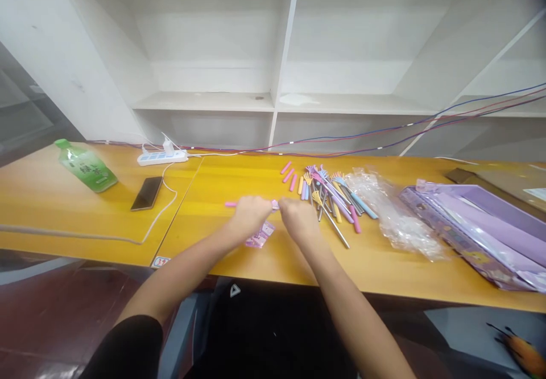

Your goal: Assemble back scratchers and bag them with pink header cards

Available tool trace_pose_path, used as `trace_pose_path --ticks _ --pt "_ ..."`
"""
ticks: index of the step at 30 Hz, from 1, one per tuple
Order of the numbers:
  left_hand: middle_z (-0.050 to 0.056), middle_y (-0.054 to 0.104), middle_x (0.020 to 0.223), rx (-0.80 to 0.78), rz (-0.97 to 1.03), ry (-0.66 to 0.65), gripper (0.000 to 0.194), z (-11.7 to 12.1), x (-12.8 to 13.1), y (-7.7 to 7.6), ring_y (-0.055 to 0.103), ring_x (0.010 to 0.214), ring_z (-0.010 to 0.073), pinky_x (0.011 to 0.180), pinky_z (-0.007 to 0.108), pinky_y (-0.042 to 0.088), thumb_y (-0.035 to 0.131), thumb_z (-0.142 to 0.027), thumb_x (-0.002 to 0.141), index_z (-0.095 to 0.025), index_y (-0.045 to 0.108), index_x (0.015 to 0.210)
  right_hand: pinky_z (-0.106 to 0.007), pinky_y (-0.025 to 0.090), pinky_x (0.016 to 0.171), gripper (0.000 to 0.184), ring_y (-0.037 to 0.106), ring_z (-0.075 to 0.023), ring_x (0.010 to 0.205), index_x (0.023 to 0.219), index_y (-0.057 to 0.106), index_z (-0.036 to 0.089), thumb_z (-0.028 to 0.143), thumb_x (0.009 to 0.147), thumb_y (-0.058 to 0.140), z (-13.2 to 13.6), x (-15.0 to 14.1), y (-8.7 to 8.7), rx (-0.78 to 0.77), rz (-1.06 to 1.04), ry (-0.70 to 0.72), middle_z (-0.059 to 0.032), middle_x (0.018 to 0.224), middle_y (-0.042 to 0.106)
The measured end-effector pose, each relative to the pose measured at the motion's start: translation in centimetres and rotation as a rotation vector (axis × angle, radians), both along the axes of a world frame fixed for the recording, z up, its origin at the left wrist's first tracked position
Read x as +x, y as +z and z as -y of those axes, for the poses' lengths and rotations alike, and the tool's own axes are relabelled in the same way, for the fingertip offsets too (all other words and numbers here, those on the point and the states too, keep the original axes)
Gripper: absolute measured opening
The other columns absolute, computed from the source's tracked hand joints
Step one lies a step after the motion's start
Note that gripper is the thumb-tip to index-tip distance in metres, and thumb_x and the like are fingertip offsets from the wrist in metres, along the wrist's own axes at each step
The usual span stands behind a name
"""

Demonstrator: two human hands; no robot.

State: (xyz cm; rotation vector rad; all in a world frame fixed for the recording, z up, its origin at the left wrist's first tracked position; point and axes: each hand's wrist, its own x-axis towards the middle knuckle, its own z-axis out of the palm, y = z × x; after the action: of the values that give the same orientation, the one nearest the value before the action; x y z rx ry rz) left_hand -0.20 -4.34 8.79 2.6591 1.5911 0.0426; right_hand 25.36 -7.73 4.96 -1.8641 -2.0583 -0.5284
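Observation:
My left hand (253, 215) is closed around a pink handle sleeve (231, 204), whose end sticks out on its left side. Close beside it, my right hand (298, 218) makes a fist. A small pale lilac piece (275, 204) shows between the two fists; what the right fingers enclose is hidden. Below the hands a pink-purple printed card or packet (260, 235) lies on the table. Just right of my right hand is a pile of back scratchers (330, 188) with metal rods and coloured hand-shaped heads. Several loose pink sleeves (289, 175) lie behind it.
Crumpled clear plastic (390, 214) and an open purple bag (473, 225) lie to the right. On the left are a green bottle (87, 165), a phone (147, 193), a power strip (162, 157) and a white cable (157, 222). White shelving (205, 101) backs the table.

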Motion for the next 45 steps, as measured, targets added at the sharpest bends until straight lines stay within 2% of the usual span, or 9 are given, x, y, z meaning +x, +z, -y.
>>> trace_pose_path --ticks 2,5,8,12,16,22,28,33,45 --pt "0.02 0.078 0.093 0.018 -0.069 -0.014 0.023 -0.4 2.6 0.6 0.078 0.091 0.0303 0.08 0.037 0.055 0.058 -0.012 0.093 -0.014 0.08 0.097 -0.034 0.029 0.062 0.027 0.06 -0.0218 0.067 0.086 0.074 0.024 0.027 0.099 0.051 -2.2 -4.3 -0.1 -0.078 0.023 0.109 -0.01 0.074 0.07" --pt "0.019 0.078 0.095 0.027 -0.171 -0.015 0.023 -1.3 2.6 0.5 0.078 0.093 0.0295 0.08 0.035 0.055 0.056 -0.01 0.093 -0.014 0.079 0.099 -0.034 0.022 0.06 0.024 0.062 -0.0199 0.069 0.094 0.072 0.021 0.018 0.099 0.049 -4.6 -6.8 -0.7 -0.212 0.055 0.233 -0.0083 0.081 0.072" --pt "0.019 0.078 0.095 0.02 -0.183 -0.007 0.024 -2.0 1.4 -1.0 0.078 0.094 0.031 0.078 0.035 0.054 0.054 -0.012 0.096 -0.013 0.077 0.101 -0.034 0.019 0.06 0.023 0.062 -0.0197 0.073 0.097 0.072 0.018 0.017 0.1 0.049 -5.6 -6.7 -2.1 -0.28 0.021 0.268 -0.0091 0.088 0.074" --pt "0.019 0.077 0.094 0.014 -0.116 -0.021 0.028 -2.3 0.9 -4.2 0.078 0.09 0.0298 0.077 0.035 0.053 0.049 -0.025 0.104 -0.012 0.074 0.107 -0.032 0.022 0.062 0.021 0.062 -0.0182 0.075 0.088 0.072 0.02 0.02 0.099 0.053 -5.7 -6.0 -4.3 -0.314 -0.147 0.329 -0.007 0.086 0.075" --pt "0.018 0.077 0.096 0.088 -0.033 -0.054 0.034 -2.2 0.7 -5.8 0.076 0.088 0.0307 0.075 0.036 0.051 0.045 -0.036 0.107 -0.014 0.069 0.115 -0.03 0.025 0.065 0.02 0.06 -0.0177 0.076 0.082 0.07 0.02 0.022 0.096 0.056 -5.6 -5.6 -5.0 -0.283 -0.302 0.37 -0.0062 0.085 0.074" --pt "0.015 0.077 0.097 0.062 -0.019 -0.027 0.038 -2.4 0.4 -6.1 0.075 0.085 0.0283 0.075 0.035 0.049 0.044 -0.045 0.107 -0.017 0.069 0.117 -0.029 0.024 0.064 0.02 0.057 -0.0177 0.073 0.076 0.069 0.02 0.024 0.093 0.059 -5.8 -5.6 -5.1 -0.308 -0.363 0.363 -0.0058 0.082 0.074" --pt "0.012 0.078 0.096 0.043 0.071 -0.01 0.041 -2.6 0.1 -6.7 0.074 0.087 0.0266 0.075 0.033 0.047 0.046 -0.052 0.106 -0.022 0.074 0.114 -0.03 0.025 0.065 0.02 0.061 -0.0189 0.077 0.079 0.071 0.021 0.027 0.094 0.06 -6.0 -5.5 -5.2 -0.306 -0.324 0.351 -0.0069 0.087 0.077" --pt "0.01 0.078 0.096 0.031 0.135 -0.032 0.037 -2.5 0.3 -6.9 0.072 0.086 0.0252 0.073 0.031 0.045 0.048 -0.048 0.106 -0.025 0.075 0.116 -0.031 0.026 0.065 0.019 0.065 -0.0197 0.081 0.084 0.075 0.021 0.025 0.094 0.059 -6.1 -5.2 -5.0 -0.298 -0.283 0.339 -0.0071 0.092 0.079" --pt "0.008 0.078 0.101 0.034 0.122 -0.044 0.027 -2.1 0.8 -6.5 0.072 0.086 0.0237 0.07 0.031 0.041 0.047 -0.035 0.104 -0.024 0.07 0.111 -0.031 0.027 0.066 0.019 0.064 -0.0205 0.085 0.086 0.076 0.021 0.026 0.093 0.06 -6.2 -4.8 -4.8 -0.241 -0.291 0.273 -0.007 0.091 0.078"
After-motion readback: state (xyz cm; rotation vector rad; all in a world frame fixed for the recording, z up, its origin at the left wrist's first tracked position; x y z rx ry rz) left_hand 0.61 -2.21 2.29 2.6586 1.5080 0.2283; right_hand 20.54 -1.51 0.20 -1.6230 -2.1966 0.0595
